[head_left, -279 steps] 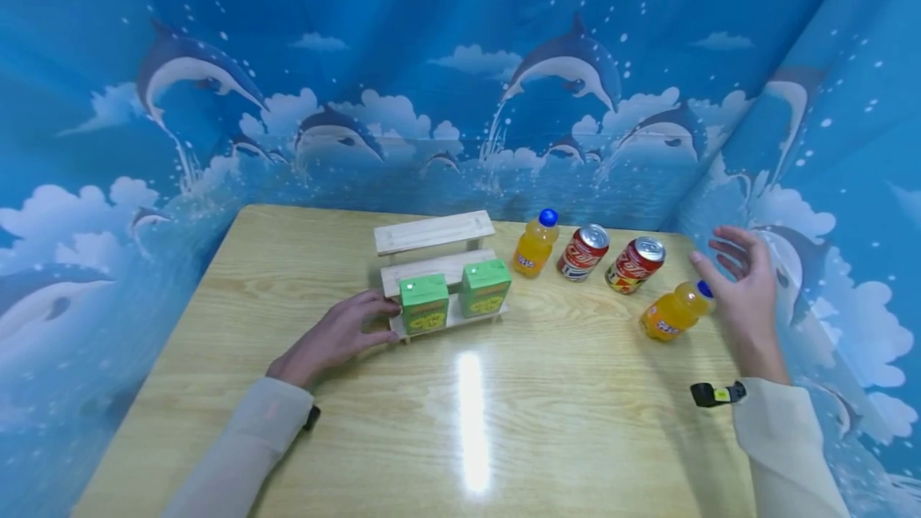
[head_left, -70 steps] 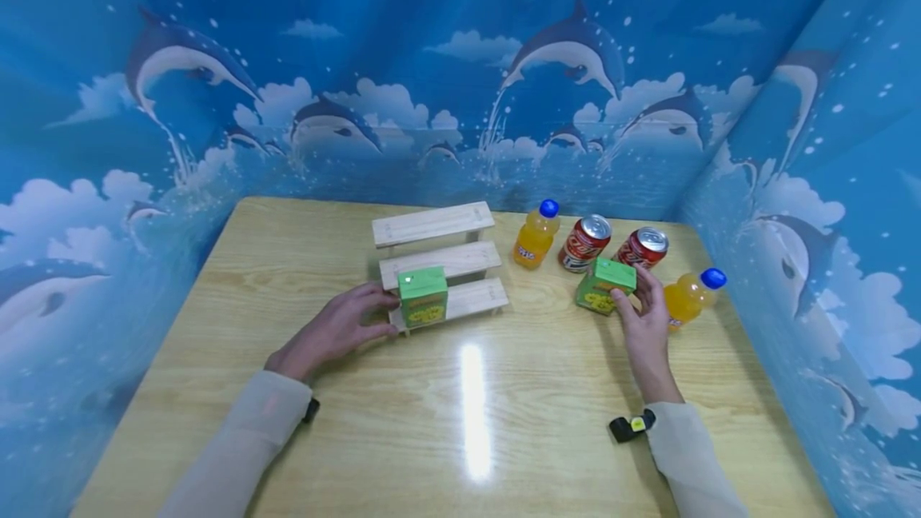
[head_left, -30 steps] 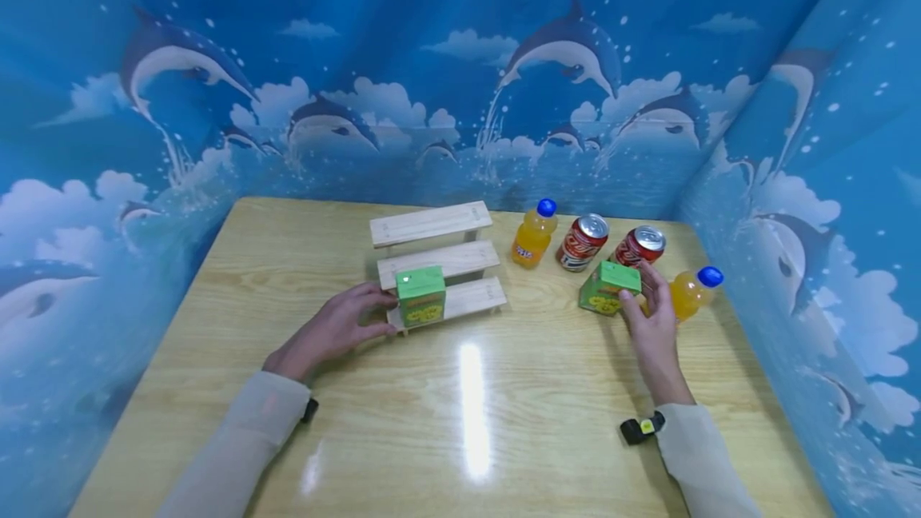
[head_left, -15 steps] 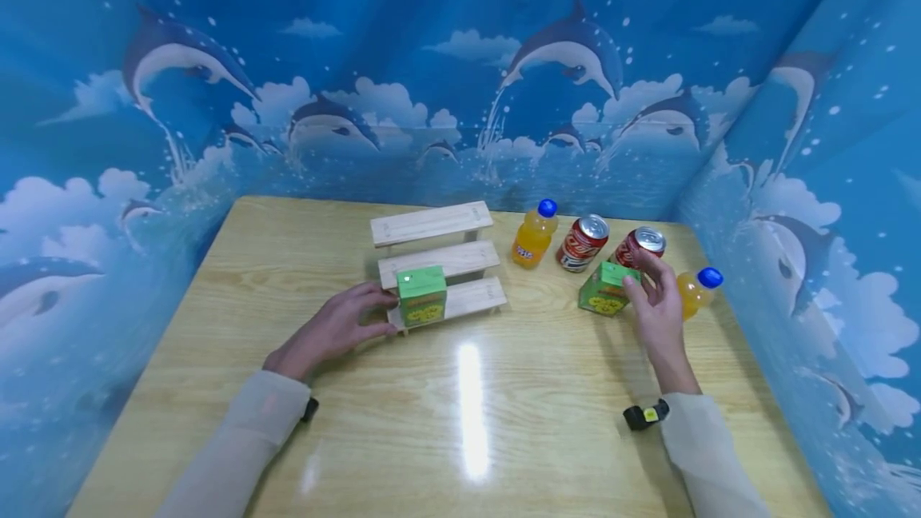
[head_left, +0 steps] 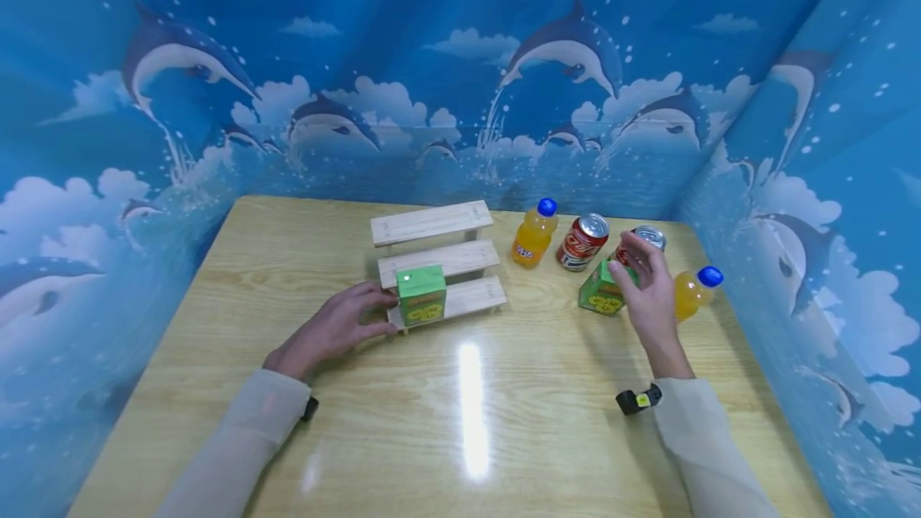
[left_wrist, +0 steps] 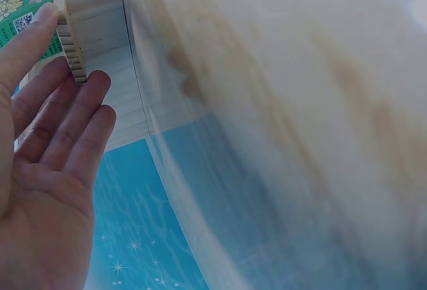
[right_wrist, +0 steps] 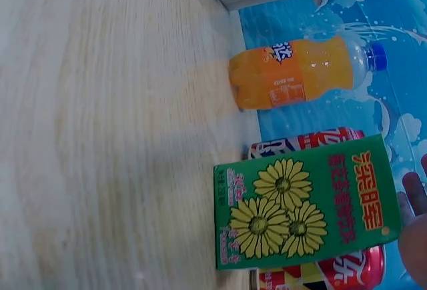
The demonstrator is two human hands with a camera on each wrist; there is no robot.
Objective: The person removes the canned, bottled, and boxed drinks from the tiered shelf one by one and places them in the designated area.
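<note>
My left hand point(head_left: 334, 328) rests at the left end of a small three-step wooden shelf point(head_left: 478, 296), beside a green drink carton point(head_left: 422, 296) on the lowest step. In the left wrist view its fingers are extended along the shelf's end, with the thumb at the board's edge. A second green carton point(right_wrist: 300, 203), printed with yellow flowers, stands upright on the table. My right hand point(head_left: 651, 306) hovers by that carton's right side, fingers loosely bent and apart, holding nothing. Behind the carton are two red cola cans point(head_left: 583, 242), the right one partly hidden.
One orange soda bottle point(head_left: 535, 237) with a blue cap stands between the shelf and the cans. Another orange bottle point(head_left: 692, 294) stands right of my right hand. A blue dolphin-print curtain point(head_left: 460, 102) hangs behind and beside the wooden table point(head_left: 388, 422).
The second carton has gone from the lowest step to the table before the cans. My right hand has let go of it and lifted slightly. My left hand has stayed at the shelf.
</note>
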